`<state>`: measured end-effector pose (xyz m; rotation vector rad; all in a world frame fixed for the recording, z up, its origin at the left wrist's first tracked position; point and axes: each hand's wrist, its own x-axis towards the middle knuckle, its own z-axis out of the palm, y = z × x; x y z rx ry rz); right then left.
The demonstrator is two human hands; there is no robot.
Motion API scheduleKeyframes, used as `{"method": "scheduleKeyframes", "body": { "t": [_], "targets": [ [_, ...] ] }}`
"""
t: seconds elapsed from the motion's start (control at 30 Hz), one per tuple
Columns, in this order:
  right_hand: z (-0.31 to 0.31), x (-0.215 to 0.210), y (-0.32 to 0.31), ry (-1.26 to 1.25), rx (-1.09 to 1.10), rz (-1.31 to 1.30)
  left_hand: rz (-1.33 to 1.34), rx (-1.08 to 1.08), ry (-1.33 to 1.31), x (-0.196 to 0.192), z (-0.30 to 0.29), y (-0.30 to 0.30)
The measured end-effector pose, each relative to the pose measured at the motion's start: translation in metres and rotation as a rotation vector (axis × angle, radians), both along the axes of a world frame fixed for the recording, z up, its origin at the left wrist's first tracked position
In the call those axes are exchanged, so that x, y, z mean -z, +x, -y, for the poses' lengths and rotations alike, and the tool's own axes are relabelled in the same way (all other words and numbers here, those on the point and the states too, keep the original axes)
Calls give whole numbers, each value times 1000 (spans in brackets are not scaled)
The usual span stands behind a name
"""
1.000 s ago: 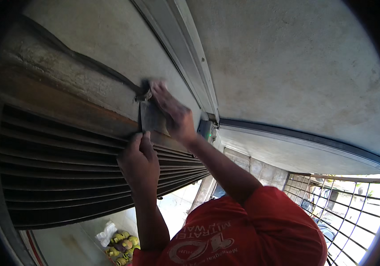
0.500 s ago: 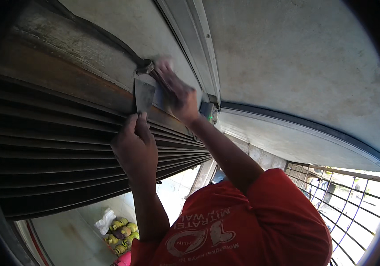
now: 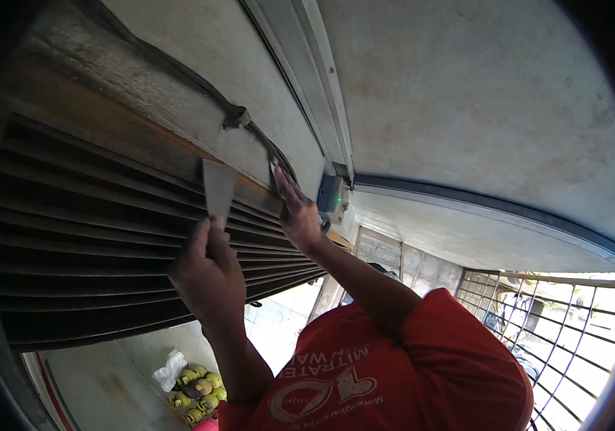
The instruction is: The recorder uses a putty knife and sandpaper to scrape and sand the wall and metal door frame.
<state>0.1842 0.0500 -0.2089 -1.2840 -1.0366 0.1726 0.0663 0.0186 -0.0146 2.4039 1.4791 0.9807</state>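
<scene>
Status: work on the wall appears under way and unfinished. The band beside the cable is rough and mottled, the ragged lump remains on the cable, and no finished stretch can be told from an untreated one; the amount left cannot be fixed from this view.

Flat blade: dull grey, thin, flared toward its far end and narrow at the grip, with no bend evident. It stands raised in front of the brown beam and the dark slats; contact with the beam cannot be confirmed.

Left hand: closed, thumb and fingers pinching the blade's narrow end. Right hand: fingers extended close together at the cable, a small pale item at the fingertips; whether it is gripped cannot be told
</scene>
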Motion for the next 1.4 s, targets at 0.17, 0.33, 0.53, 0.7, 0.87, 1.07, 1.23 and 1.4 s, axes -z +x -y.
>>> {"method": "scheduleKeyframes", "body": {
  "t": [0.17,0.33,0.53,0.7,0.87,1.07,1.23,1.4],
  "targets": [
    [-12,-80,-9,214,126,182,-15,14,31,-5,-11,-5],
    [-5,-30,-4,77,108,77,60,-10,77,-22,-9,5],
    [-23,-77,-7,161,242,68,128,-52,-30,-30,-14,7],
    [-4,-26,-10,7,168,16,-14,-11,-57,-17,-17,9],
    [-3,-121,-5,26,148,129,24,-30,34,-41,-22,10],
    [11,-65,-5,101,120,193,4,-11,95,-32,-23,10],
    [-3,-165,3,329,1,282,94,-23,242,-54,-19,10],
    [-10,-118,1,386,57,422,76,19,286,-48,-19,2]
  ]
}}
